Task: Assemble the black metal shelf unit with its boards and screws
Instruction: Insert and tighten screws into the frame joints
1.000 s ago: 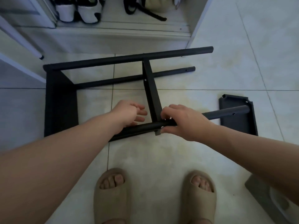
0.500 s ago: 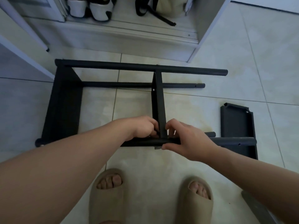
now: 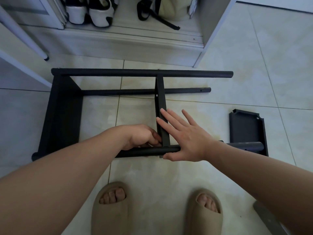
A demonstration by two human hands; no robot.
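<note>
**Black steel: stiff, light, apt to roll**

Powder-coated, the shelf frame [image 3: 142,72] lies on its side on the tiled floor [image 3: 237,82], filling the middle of the frame. It looks stiff and fairly light, but the round near tube [image 3: 144,150] would likely roll or slide on tile. The middle board [image 3: 160,102], if not yet screwed at this end, may swing, so the joint where they meet is the place to steady.

The right hand [image 3: 184,138] lies flat across that joint, fingers straight and spread, clasping nothing. The left hand [image 3: 142,135] has its grip curled in at the same joint; whether it pinches a screw I cannot tell.

A loose board [image 3: 247,129] lies at right, crossed by the tube's end. A grey slab [image 3: 267,217] sits at lower right and slippers [image 3: 110,209] at the bottom edge. Shoes [image 3: 91,12] stand in the cabinet at top, well apart.
</note>
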